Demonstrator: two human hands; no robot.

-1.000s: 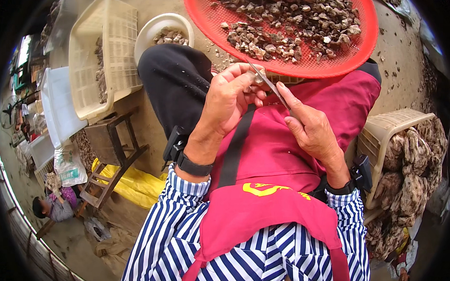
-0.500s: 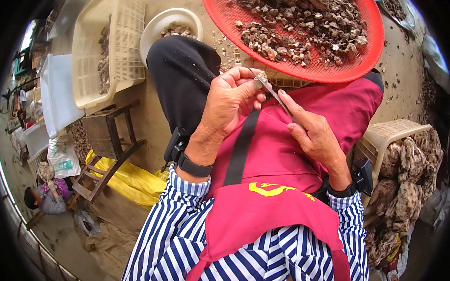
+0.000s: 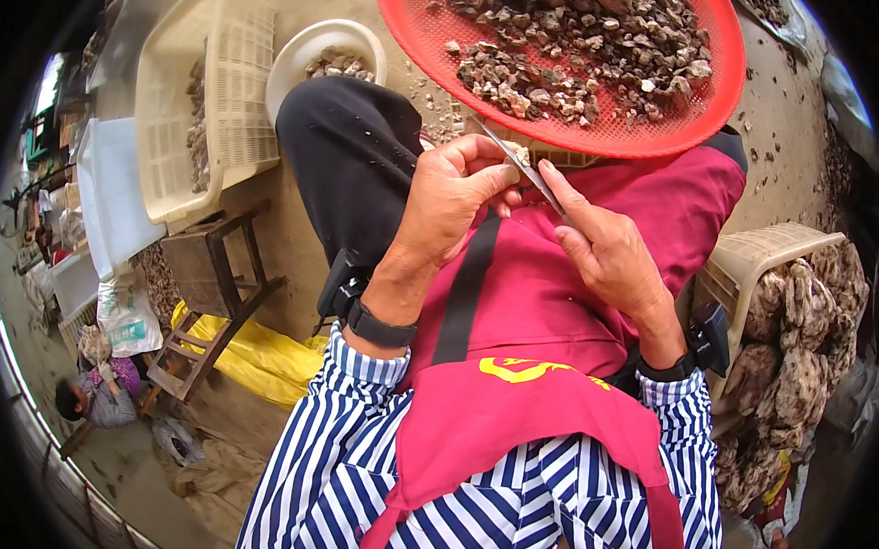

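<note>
Over my lap, my left hand pinches a small pale, rough lump between thumb and fingers. What the lump is made of I cannot make out. My right hand grips a thin dark-bladed knife, forefinger stretched along it, and the blade lies across the lump with its tip pointing up and left. The knife's handle end is hidden in my palm. Just beyond my hands is a round red mesh tray, strewn with many small brown-grey rough pieces.
A white bowl with similar pieces and a cream plastic crate stand at the left. Nearer are a wooden stool and a yellow sheet. Another crate at the right holds large brown clumps. A person sits far left.
The view has shifted slightly, so the tray sits a little further left. Both hands keep their hold, and the blade has moved slightly across the lump.
</note>
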